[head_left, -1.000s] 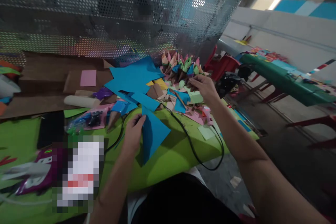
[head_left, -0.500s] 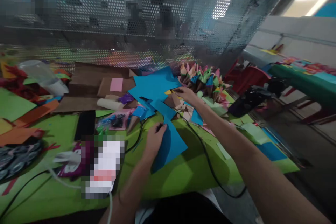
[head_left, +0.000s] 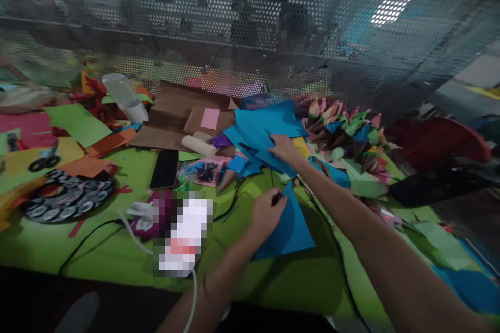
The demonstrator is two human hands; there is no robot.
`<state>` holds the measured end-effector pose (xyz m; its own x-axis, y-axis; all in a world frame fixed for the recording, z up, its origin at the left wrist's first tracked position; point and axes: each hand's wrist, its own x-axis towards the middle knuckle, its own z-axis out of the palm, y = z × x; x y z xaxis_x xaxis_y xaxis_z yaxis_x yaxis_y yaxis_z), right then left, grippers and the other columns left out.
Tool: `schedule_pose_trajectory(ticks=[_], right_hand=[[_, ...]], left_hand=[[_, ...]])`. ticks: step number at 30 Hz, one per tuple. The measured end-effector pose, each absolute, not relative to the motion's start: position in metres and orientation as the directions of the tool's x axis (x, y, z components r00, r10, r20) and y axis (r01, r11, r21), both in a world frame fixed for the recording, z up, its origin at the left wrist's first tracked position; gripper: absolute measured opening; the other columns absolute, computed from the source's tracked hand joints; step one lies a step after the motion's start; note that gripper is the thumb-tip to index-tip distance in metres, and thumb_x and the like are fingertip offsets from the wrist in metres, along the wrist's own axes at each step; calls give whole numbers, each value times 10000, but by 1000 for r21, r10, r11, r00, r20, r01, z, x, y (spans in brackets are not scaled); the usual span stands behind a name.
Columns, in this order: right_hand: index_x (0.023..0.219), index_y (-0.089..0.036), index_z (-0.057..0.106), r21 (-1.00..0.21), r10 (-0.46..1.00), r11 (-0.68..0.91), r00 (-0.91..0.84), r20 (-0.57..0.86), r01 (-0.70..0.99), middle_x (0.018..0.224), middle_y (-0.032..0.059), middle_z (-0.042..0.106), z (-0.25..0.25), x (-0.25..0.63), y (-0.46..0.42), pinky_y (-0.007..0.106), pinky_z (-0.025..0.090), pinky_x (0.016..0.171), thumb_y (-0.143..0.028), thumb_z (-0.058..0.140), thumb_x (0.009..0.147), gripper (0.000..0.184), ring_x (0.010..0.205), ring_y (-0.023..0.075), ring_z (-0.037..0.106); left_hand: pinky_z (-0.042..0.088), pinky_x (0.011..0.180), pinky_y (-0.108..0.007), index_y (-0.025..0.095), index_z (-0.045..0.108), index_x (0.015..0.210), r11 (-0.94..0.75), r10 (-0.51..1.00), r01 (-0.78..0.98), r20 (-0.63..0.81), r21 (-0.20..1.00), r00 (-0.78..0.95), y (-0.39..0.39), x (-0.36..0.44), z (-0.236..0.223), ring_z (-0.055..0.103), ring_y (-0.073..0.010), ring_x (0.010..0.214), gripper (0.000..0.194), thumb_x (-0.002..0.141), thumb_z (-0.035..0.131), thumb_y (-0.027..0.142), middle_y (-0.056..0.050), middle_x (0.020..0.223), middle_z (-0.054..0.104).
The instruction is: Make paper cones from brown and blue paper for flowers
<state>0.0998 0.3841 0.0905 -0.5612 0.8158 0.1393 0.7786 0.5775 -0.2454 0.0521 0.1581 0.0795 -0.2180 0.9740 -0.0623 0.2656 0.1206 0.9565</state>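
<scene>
"What did the left hand (head_left: 269, 213) have?"

"A piece of blue paper (head_left: 295, 226), matte and flat, with straight sides and sharp corners. The grip pinched it near its top point, thumb against curled fingers; a dark bit showed between them, too small to name."

"Where was that piece?"

"Over the counter (head_left: 128, 265), toward its near edge, with a shadow on the green surface just beside it. The left forearm slanted up to it from the near edge."

"And the right hand (head_left: 287, 150)?"

"Reaching toward the far edge. Its arm came slantwise from the near right corner, almost straight, the fingers over the overlapping blue sheets (head_left: 269, 119). Whether that grip had pinched a sheet, I couldn't tell."

"What lay around them?"

"Right of the sheets, near the far edge, was a cluster of pointed paper cones (head_left: 347, 130), brown below, pink and green at the tips. On the left lay creased brown cardboard (head_left: 167, 114) bearing a square pink note (head_left: 210, 118), with a pale cylinder (head_left: 198, 145) in front. A smooth black cable (head_left: 339, 255) curved toward the near edge, right of the pinched piece."
</scene>
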Motion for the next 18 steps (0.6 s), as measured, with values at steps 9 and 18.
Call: schedule_pose_trajectory(ticks=[9, 18], right_hand=[[1317, -251, 668, -414, 691, 708, -682, 241, 572, 1308, 64, 706, 116, 100, 411, 340, 510, 953, -400, 435, 994, 425, 1153, 245, 651], [1079, -207, 787, -314, 798, 600, -578, 171, 736, 1095, 109, 783, 97, 150, 416, 386, 543, 824, -215, 550, 849, 330, 984, 312, 704]], left_hand=[[324, 644, -288, 204, 576, 716, 136, 975, 254, -84, 958, -207, 158, 52, 79, 534, -162, 698, 176, 882, 573, 263, 23, 685, 592], [316, 652, -301, 215, 511, 677, 110, 974, 259, -51, 960, -222, 161, 51, 76, 521, -168, 694, 215, 879, 570, 263, 31, 655, 527]])
